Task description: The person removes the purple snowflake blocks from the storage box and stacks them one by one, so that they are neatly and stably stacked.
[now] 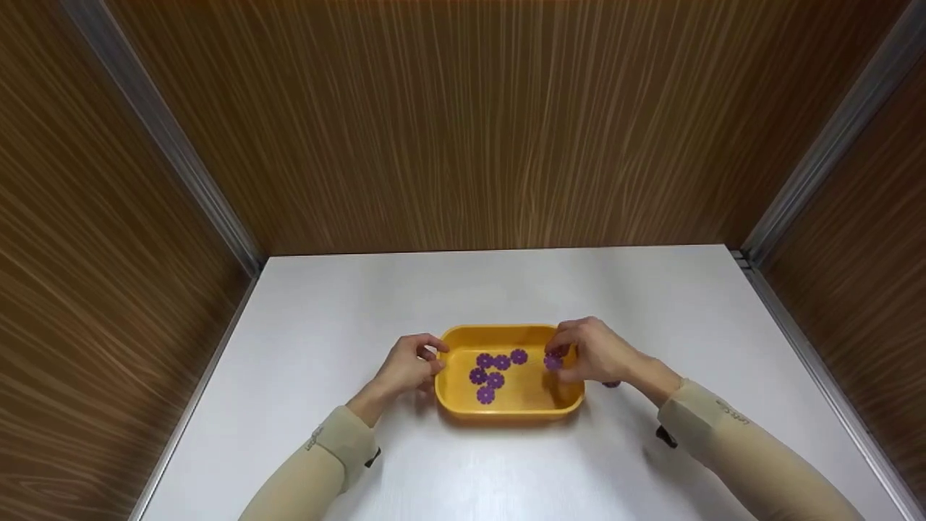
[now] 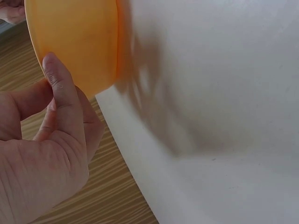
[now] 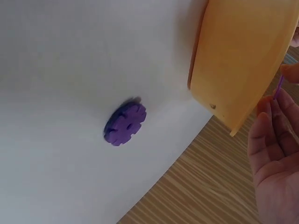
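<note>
A yellow plastic tray (image 1: 510,415) stands on the white table with several purple flower-shaped discs (image 1: 495,380) lying loose in its left half. My left hand (image 1: 406,367) holds the tray's left rim; in the left wrist view a fingertip (image 2: 52,63) lies against the tray wall (image 2: 77,42). Over the tray's right end, my right hand (image 1: 597,351) pinches one purple flower-shaped disc (image 1: 553,361), which shows edge-on as a thin purple strip (image 3: 279,87) in the right wrist view. Another purple disc (image 3: 125,124) lies on the table right of the tray, mostly hidden by the right hand in the head view.
The white table (image 1: 347,289) extends around the tray on all sides. Wood-grain panels (image 1: 492,130) enclose it at the back, left and right, with metal strips (image 1: 181,145) along the corners.
</note>
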Tool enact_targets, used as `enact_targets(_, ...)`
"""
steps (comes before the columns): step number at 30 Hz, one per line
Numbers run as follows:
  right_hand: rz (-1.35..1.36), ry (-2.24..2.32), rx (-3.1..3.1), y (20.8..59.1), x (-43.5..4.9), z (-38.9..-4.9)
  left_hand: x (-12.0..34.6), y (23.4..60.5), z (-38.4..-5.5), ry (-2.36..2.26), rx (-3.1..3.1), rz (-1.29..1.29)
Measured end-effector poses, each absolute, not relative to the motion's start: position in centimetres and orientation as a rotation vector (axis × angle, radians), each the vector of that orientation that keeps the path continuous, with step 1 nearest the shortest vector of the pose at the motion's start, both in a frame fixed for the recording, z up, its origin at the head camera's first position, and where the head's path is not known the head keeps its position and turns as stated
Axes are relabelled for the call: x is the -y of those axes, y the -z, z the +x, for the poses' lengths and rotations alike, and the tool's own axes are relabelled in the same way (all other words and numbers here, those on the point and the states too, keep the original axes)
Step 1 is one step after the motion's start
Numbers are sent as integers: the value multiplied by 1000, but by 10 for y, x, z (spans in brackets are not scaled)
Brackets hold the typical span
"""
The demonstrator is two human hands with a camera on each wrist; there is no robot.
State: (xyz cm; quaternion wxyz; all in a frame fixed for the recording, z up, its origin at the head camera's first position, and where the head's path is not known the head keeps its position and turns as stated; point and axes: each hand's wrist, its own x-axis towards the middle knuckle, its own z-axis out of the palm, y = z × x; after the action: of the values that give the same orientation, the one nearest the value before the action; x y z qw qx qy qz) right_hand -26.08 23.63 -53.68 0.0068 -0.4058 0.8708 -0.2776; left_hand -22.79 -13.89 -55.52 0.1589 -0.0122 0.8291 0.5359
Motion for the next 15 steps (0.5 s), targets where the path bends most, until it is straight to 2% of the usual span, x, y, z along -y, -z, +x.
enact_targets(15,-1221,1004,-2746,543,-269,-257,138,556,-227,-1529,-2386,-42)
